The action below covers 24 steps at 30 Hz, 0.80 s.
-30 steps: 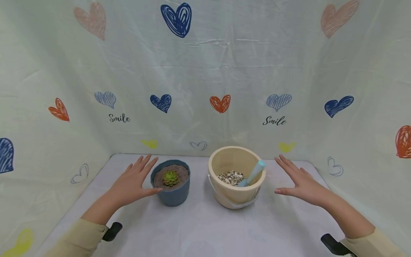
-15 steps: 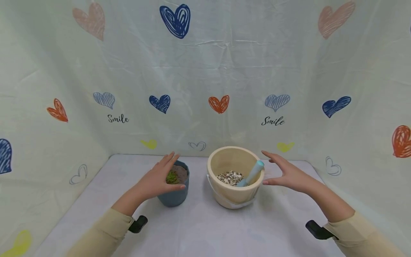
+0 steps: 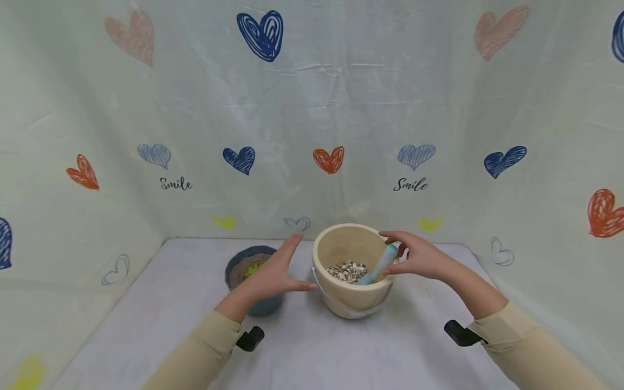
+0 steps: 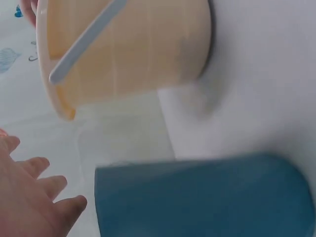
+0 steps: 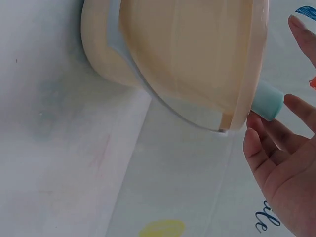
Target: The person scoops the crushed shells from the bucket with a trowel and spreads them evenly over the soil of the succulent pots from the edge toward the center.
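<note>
The beige bucket (image 3: 347,298) stands upright on the white table (image 3: 302,357), a little right of the middle, with its pale handle (image 3: 359,313) hanging down around the front. Inside it lies a low bed of mixed light and dark gravel (image 3: 345,272), and a light-blue scoop (image 3: 382,264) leans in this gravel, its turquoise end resting up toward the right side of the rim. The right hand (image 3: 425,258) is at that side of the bucket, thumb and fingers bent loosely on either side of the scoop's upper end — not clenched, and not closed into a grasp. In the right wrist view one fingertip comes right up to the scoop's end, though I cannot tell whether it touches; the thumb is clearly apart from it. The left hand (image 3: 271,277) is released and holds nothing, its thumb spread away from the fingers. It hangs in front of part of the blue pot (image 3: 265,307), the thumb pointing toward the bucket's left side; the left wrist view shows its fingertips apart from the bucket. The pot stands to the left of the bucket, well apart from it, and holds brown soil (image 3: 238,275) with a small green plant (image 3: 251,268), partly hidden by the hand. Behind the table hangs a pale curtain (image 3: 365,119) printed with hearts and the word "Smile".
</note>
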Tool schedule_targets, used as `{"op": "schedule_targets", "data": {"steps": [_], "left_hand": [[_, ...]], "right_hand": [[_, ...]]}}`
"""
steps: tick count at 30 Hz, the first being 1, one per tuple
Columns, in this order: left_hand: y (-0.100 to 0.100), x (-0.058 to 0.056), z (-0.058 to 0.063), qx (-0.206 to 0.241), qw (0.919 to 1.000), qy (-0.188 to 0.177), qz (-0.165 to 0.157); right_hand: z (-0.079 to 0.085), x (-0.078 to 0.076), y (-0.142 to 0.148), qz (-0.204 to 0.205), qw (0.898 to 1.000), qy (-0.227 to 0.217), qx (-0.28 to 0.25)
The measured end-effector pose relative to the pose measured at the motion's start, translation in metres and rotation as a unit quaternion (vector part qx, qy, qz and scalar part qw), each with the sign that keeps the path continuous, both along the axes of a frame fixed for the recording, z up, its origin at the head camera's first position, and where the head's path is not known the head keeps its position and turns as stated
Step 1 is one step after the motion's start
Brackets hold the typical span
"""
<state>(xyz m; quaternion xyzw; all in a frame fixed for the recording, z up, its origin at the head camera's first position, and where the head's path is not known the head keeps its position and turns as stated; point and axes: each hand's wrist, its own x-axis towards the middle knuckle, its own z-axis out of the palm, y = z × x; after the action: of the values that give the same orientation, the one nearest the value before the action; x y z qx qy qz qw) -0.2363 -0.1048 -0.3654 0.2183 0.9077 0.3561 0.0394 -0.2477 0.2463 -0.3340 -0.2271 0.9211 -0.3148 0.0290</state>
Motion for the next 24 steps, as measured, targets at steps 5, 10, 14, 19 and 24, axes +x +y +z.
{"op": "schedule_targets", "data": {"steps": [5,10,14,19,24], "left_hand": [[0.015,-0.005,-0.004,0.041,0.9989,-0.02,0.007],[0.026,-0.013,-0.007,0.065,0.9969,-0.041,0.014],[0.033,-0.018,-0.009,0.081,0.9946,-0.063,0.015],[0.039,-0.022,-0.011,0.103,0.9907,-0.087,0.018],[0.043,-0.023,-0.014,0.127,0.9858,-0.106,0.027]], "right_hand": [[0.001,-0.005,-0.004,0.008,1.0,-0.005,0.009],[0.001,-0.011,-0.008,0.0,1.0,-0.015,0.021],[-0.001,-0.014,-0.013,-0.01,1.0,-0.016,0.023],[-0.004,-0.017,-0.02,-0.016,1.0,0.003,0.02],[-0.004,-0.014,-0.022,-0.017,1.0,0.018,0.018]]}}
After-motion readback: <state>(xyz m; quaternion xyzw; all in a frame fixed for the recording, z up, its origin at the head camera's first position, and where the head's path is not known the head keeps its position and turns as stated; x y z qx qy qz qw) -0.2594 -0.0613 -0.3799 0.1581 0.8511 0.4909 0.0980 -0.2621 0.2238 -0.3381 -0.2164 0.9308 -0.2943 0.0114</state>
